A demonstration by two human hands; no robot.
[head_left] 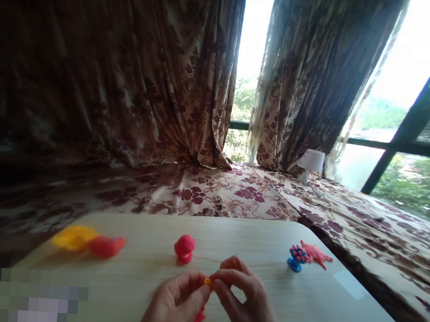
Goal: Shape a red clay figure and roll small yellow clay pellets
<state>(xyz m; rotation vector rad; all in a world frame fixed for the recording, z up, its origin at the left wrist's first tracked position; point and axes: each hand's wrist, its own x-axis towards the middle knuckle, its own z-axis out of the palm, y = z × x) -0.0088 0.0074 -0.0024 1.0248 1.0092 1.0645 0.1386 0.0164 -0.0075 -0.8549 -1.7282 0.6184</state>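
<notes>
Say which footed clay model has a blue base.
The pink-dotted model at the right, beside the pink clay piece; the round-topped model near the middle has a pinkish-red base.

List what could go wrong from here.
- The small yellow piece in the left hand's pinch, with the right hand's fingertips at it, could slip or deform.
- The red piece, partly hidden by the left hand, might get bumped if that hand drops.
</notes>
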